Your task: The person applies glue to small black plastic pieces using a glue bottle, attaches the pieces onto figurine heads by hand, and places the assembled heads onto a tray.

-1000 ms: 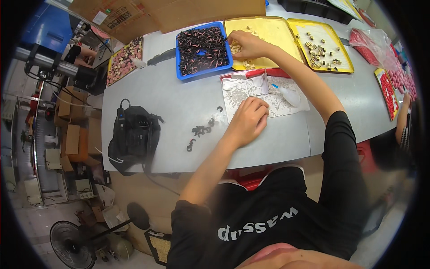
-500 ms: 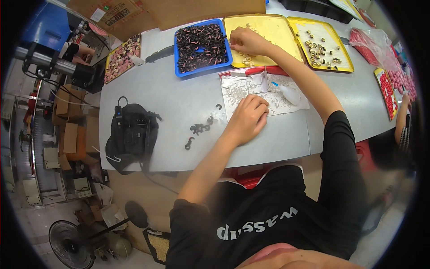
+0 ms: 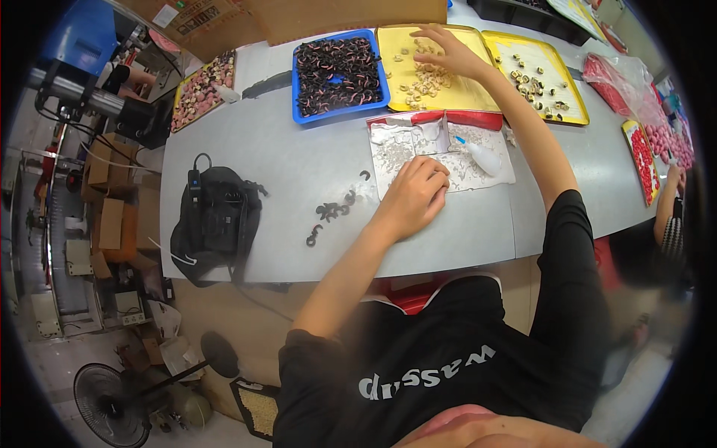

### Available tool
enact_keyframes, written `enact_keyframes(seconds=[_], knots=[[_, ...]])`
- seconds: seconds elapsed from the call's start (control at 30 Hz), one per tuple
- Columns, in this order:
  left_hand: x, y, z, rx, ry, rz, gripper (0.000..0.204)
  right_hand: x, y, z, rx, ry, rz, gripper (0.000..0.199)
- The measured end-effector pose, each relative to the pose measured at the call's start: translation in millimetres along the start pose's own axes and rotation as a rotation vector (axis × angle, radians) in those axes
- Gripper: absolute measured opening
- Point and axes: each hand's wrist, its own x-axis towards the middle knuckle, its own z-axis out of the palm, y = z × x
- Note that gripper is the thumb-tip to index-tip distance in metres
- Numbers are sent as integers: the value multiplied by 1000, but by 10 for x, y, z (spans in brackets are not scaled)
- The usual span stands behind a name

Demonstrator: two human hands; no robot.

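My right hand (image 3: pixel 453 56) is raised over a yellow tray (image 3: pixel 478 95), fingers spread, with nothing visible in it. Beneath it lie small cream-coloured pieces (image 3: pixel 429 79). My left hand (image 3: pixel 415 193) rests at the near edge of a white sheet (image 3: pixel 386 166) smeared with grey residue. Its fingers are curled together and hide anything they may hold. On the sheet's right side lies a white squeeze bottle (image 3: pixel 485 160) with a blue tip. Dark curved pieces (image 3: pixel 334 210) are scattered left of my left hand. A blue tray (image 3: pixel 340 117) holds many black and pink curved pieces (image 3: pixel 328 78).
Another yellow tray (image 3: pixel 571 112) with small dark-and-cream pieces stands at the right. Pink and cream pieces fill a tray (image 3: pixel 200 93) at the far left. A black bag (image 3: pixel 216 216) with a cable lies on the left. Cardboard (image 3: pixel 336 16) stands behind. Another person's hand (image 3: pixel 674 176) is far right.
My right hand has moved up and right from the yellow tray's left side, and its fingers have opened. More cream pieces show there now. The left hand keeps its place.
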Motion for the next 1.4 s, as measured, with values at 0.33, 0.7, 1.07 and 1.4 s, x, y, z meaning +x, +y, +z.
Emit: enact_keyframes(seconds=[0.33,0.7,1.07,1.4], knots=[[-16,-9,-23,-13,5,-3,10,-326,-190,-127,-163,-348,-39,115],[5,-14,-2,-27,-2,-25,10,-8,-142,222,-274,-193,-98,82],[-11,-36,-1,-26,-2,-21,10,50,-184,294,-192,-13,-242,19],[-5,-34,11,-34,9,8,11,14,-236,305,-321,55,-255,15]])
